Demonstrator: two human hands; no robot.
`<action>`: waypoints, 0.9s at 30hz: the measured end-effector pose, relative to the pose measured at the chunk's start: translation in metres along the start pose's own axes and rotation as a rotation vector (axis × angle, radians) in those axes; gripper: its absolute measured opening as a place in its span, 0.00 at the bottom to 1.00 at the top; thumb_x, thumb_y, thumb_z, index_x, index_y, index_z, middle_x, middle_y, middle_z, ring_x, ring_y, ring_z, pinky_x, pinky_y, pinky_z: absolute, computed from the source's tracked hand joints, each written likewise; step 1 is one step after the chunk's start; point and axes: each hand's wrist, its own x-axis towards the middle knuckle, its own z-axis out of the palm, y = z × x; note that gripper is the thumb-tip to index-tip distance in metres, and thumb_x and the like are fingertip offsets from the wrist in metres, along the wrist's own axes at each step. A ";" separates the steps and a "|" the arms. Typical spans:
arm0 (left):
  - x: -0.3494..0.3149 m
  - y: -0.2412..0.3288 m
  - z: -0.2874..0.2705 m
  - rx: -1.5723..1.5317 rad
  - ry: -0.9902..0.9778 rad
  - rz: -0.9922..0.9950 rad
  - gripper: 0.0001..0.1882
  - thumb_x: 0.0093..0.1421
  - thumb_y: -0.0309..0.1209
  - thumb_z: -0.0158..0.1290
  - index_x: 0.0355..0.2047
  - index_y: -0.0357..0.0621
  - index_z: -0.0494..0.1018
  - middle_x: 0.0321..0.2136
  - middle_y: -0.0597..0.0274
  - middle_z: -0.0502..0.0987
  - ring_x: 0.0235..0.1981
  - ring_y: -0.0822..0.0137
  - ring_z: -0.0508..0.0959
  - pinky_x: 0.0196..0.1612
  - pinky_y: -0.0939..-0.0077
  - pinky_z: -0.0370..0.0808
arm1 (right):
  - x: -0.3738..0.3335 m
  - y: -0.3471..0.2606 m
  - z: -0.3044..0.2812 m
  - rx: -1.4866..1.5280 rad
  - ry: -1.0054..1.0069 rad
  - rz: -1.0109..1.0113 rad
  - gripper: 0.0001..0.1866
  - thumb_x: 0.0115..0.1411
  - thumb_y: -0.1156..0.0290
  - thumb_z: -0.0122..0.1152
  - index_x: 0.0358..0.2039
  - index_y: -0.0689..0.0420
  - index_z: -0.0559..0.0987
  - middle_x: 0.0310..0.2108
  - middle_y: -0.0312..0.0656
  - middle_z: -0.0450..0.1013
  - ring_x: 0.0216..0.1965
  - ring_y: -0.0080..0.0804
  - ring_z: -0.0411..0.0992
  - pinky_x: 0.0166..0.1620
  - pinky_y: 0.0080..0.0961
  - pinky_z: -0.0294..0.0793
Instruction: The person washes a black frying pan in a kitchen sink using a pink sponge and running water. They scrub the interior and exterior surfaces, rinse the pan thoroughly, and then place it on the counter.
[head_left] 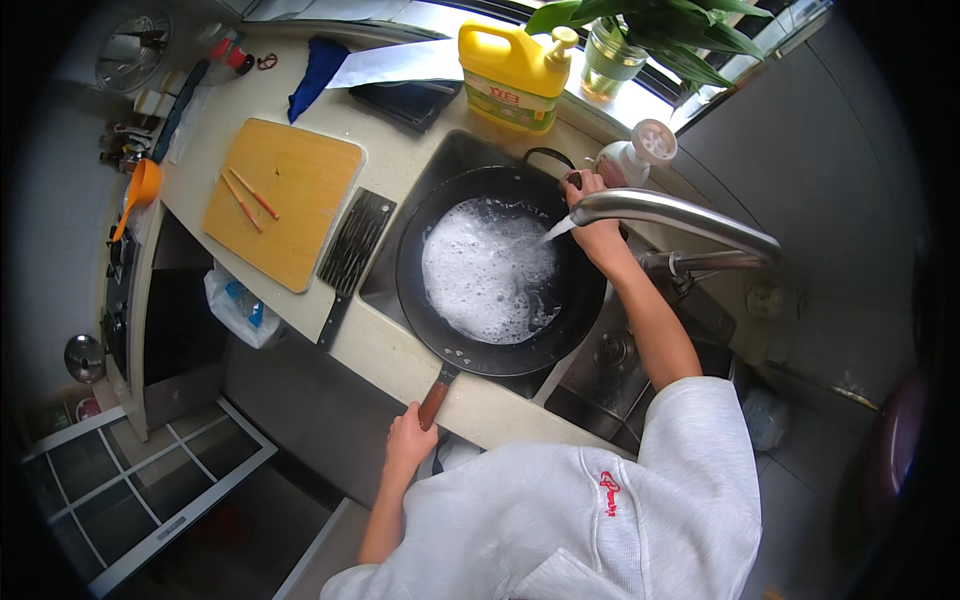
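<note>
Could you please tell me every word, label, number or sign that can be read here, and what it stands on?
Jug: large lettering, which I won't copy; its finer print is too small to read.
Shirt: red script, also not copied.
I can make out no other text.

One wok (580,285), one faucet (680,217), two chopsticks (254,193)

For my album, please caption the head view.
Sudsy wok under running water, left hand on its handle, right hand at its far side.
</note>
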 end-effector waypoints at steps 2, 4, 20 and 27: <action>-0.002 -0.004 0.002 -0.007 0.004 -0.009 0.14 0.51 0.32 0.52 0.36 0.39 0.68 0.30 0.38 0.76 0.36 0.37 0.75 0.39 0.47 0.72 | 0.014 -0.042 -0.016 -0.035 0.144 -0.234 0.19 0.44 0.82 0.54 0.38 0.55 0.78 0.47 0.50 0.68 0.43 0.47 0.68 0.47 0.37 0.72; 0.002 -0.003 0.004 -0.028 -0.013 0.031 0.14 0.51 0.32 0.52 0.36 0.39 0.68 0.29 0.37 0.76 0.36 0.37 0.75 0.39 0.47 0.72 | 0.023 -0.054 -0.014 -0.107 0.089 -0.260 0.21 0.45 0.81 0.55 0.42 0.54 0.77 0.49 0.51 0.68 0.45 0.48 0.68 0.46 0.38 0.72; 0.001 -0.006 0.007 -0.069 0.068 0.066 0.13 0.49 0.29 0.54 0.34 0.34 0.70 0.26 0.38 0.75 0.34 0.38 0.76 0.36 0.53 0.73 | -0.058 -0.084 -0.079 2.277 -0.378 0.993 0.28 0.64 0.45 0.36 0.55 0.52 0.66 0.48 0.44 0.68 0.43 0.40 0.70 0.44 0.40 0.71; 0.000 -0.006 0.002 -0.055 -0.015 0.010 0.15 0.49 0.33 0.55 0.35 0.39 0.69 0.29 0.41 0.77 0.36 0.40 0.77 0.40 0.51 0.73 | -0.042 -0.064 -0.056 2.210 -0.387 0.928 0.24 0.64 0.46 0.39 0.47 0.50 0.70 0.41 0.39 0.72 0.37 0.35 0.72 0.36 0.33 0.73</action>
